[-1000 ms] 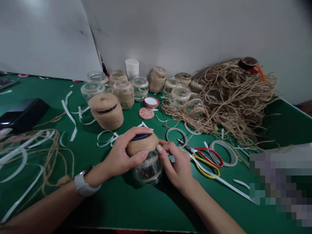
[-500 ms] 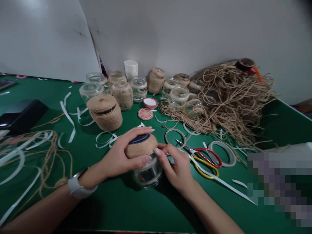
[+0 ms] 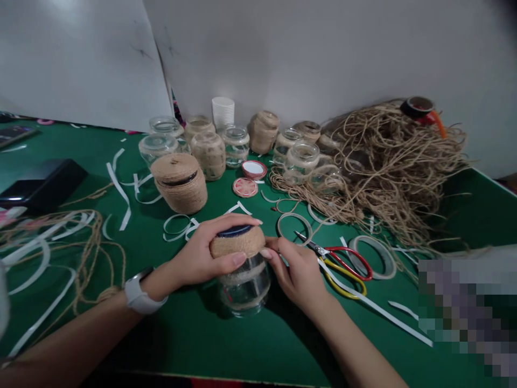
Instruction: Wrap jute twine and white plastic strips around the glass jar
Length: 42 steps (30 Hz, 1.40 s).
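Jar [image 3: 247,288] stands on the worktop [image 3: 210,347] under our left grip [image 3: 205,250], which is spread wide over the dark lid [image 3: 236,231] and holds it, thumb across the twine band [image 3: 238,245]. Our right grip [image 3: 297,272] is narrow, thumb and fingertip drawn together at the band's right edge; whether a strand lies between them, we cannot tell. We would do well to press lightly and evenly there, so the turns lie flat, and to let the left grip steady the jar rather than squeeze it. Room to turn the jar seems best on our near side, short of the worktop's front edge. Just right of the right grip lie the scissors [image 3: 320,250], so that elbow should swing little; beyond the left grip, a wrapped pot [image 3: 181,188] limits reach.
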### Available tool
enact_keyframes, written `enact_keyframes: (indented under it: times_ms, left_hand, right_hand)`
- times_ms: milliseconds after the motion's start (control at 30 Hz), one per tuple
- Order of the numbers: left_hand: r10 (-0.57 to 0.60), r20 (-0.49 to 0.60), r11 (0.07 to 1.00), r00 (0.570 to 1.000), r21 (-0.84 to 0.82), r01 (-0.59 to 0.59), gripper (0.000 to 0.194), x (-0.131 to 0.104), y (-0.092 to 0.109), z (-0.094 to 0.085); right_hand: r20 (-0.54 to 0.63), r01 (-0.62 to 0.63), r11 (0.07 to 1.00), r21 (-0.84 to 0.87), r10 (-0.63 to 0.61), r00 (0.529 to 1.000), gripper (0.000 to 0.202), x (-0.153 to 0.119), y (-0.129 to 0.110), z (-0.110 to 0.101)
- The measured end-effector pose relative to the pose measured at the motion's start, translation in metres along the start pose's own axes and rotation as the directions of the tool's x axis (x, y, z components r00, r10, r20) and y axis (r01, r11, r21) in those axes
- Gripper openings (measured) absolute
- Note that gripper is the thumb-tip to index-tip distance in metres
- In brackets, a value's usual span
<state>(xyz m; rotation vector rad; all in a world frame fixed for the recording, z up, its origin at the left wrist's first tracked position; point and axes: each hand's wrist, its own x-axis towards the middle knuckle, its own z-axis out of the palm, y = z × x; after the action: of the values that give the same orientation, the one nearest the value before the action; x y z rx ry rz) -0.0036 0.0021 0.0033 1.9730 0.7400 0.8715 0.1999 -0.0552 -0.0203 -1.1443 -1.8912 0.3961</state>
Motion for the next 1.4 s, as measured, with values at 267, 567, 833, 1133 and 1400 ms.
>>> enact_keyframes:
  times_ms: [267,567,833,1133,1400]
  left_hand:
    - [0.078,0.027,0.99,0.997,-0.121,-0.074,0.06,0.002,-0.006,-0.002]
    - [0.063,-0.082,0.989,0.995,0.141,-0.051,0.045,-0.001,-0.005,0.001]
    - [0.016,-0.096,0.99,0.995,0.139,-0.003,0.042,-0.002,-0.003,0.003]
    - [0.051,-0.096,0.994,0.994,0.102,-0.041,0.043,-0.002,-0.007,0.004]
    - [0.104,-0.034,0.992,0.994,0.071,-0.101,0.052,0.001,-0.005,0.001]
  right_hand:
    - [0.062,-0.181,0.941,0.285,0.171,0.983,0.029,0.002,-0.008,-0.004]
    - [-0.131,-0.07,0.984,0.165,0.092,0.987,0.021,0.001,-0.01,0.002]
    - [-0.109,-0.158,0.971,0.178,0.179,0.978,0.026,0.002,-0.011,0.003]
    - [0.081,-0.398,0.831,0.388,0.4,0.913,0.042,0.003,-0.012,0.003]
    - [-0.067,-0.246,0.926,0.285,0.276,0.959,0.037,0.001,-0.012,0.003]
